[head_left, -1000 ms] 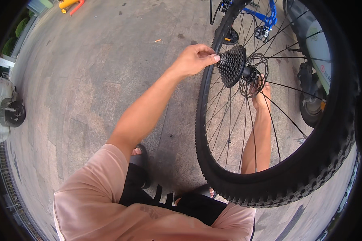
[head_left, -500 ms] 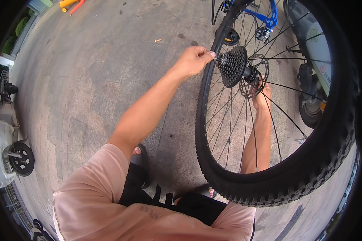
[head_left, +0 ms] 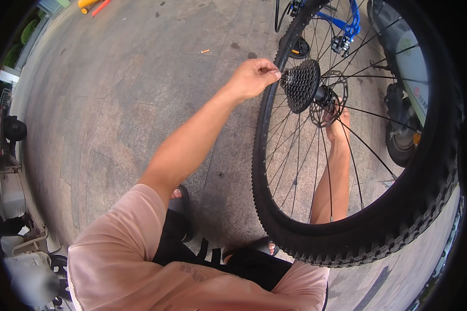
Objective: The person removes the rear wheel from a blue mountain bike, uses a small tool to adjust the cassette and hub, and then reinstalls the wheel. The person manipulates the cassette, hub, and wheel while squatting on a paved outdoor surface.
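Note:
A bicycle wheel (head_left: 283,220) with a black knobby tyre stands tilted at my right. On its hub sits a dark, stepped cassette (head_left: 302,85), and a disc rotor (head_left: 341,83) is on the other side. My left hand (head_left: 253,79) pinches thumb and fingers at the axle end beside the smallest cog; the fingertips cover whatever small part is there. Behind the rotor, my right hand (head_left: 339,122) is closed around the hub's other end, its fingers partly hidden by the rotor and spokes.
Beyond the wheel are a blue bicycle frame part (head_left: 347,26) and a black round part (head_left: 298,47) on the paving. A parked scooter (head_left: 399,119) stands at the right, and other vehicles (head_left: 15,207) line the left. Something yellow and orange (head_left: 91,5) lies far off.
My left thumb and fingers have shifted slightly right, closer in to the axle end by the cassette. The right hand and wheel stay nearly still. At the left edge, the vehicles in view have changed.

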Tool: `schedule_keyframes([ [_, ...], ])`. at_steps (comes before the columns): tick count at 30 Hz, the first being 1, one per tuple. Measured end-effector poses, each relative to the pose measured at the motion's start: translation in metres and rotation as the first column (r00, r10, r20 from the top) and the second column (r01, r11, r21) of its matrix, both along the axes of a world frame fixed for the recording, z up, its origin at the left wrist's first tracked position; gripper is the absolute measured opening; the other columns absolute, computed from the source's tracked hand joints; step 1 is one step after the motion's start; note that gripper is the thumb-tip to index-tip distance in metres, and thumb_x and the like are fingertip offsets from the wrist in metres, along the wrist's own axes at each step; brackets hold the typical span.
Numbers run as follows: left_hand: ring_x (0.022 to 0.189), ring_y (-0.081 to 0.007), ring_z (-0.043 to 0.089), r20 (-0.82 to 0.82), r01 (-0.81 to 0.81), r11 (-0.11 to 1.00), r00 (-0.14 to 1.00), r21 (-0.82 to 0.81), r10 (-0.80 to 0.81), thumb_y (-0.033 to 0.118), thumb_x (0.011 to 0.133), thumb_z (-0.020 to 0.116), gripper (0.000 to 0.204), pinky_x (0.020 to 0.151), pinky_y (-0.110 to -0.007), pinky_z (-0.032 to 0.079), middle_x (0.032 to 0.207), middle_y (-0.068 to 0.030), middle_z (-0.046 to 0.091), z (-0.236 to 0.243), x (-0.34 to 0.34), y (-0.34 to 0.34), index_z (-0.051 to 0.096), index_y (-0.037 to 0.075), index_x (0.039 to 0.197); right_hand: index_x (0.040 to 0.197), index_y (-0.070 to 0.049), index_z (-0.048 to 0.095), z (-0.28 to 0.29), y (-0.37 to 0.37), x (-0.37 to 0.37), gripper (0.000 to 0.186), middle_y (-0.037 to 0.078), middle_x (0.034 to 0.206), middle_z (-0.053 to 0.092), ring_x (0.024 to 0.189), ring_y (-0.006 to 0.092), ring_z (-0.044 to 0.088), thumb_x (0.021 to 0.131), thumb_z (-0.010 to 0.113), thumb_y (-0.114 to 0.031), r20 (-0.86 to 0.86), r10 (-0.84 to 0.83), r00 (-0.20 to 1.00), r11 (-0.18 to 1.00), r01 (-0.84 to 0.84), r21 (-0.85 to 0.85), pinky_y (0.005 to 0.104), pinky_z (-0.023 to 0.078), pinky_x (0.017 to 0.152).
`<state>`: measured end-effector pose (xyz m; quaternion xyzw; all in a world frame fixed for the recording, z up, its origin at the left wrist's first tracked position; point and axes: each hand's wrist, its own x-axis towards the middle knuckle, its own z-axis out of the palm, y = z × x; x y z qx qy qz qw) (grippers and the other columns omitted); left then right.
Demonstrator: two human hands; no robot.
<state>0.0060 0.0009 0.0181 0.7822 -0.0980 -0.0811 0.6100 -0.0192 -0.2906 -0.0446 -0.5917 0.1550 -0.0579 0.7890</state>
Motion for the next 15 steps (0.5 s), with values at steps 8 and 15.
schedule_keyframes([
  [8, 0.086, -0.0093, 0.056, 0.167, 0.088, 0.967, 0.985, -0.238, -0.048, 0.022, 0.088, 0.067, 0.024, 0.075, -0.027, 0.046, 0.09, -0.0046, 0.064, 0.002, -0.007, -0.002, 0.065, 0.003, 0.102, 0.082, -0.013, 0.055, 0.001, 0.001, -0.001, 0.021, -0.006, 0.066, 0.049, 0.055, 0.0054, 0.044, 0.099, 0.052, -0.026, 0.006, 0.006, 1.0, 1.0, -0.006, 0.014, 0.0222, 0.035, 0.048],
  [15, 0.087, -0.011, 0.056, 0.089, -0.018, 0.992, 0.996, -0.126, 0.029, 0.022, 0.087, 0.068, 0.024, 0.077, -0.029, 0.046, 0.092, -0.0051, 0.065, 0.003, -0.004, -0.002, 0.067, 0.003, 0.102, 0.081, -0.014, 0.055, -0.003, -0.002, 0.002, 0.021, -0.007, 0.065, 0.048, 0.053, 0.0053, 0.043, 0.098, 0.054, -0.028, -0.002, 0.003, 1.0, 1.0, -0.003, 0.01, 0.0218, 0.034, 0.046],
])
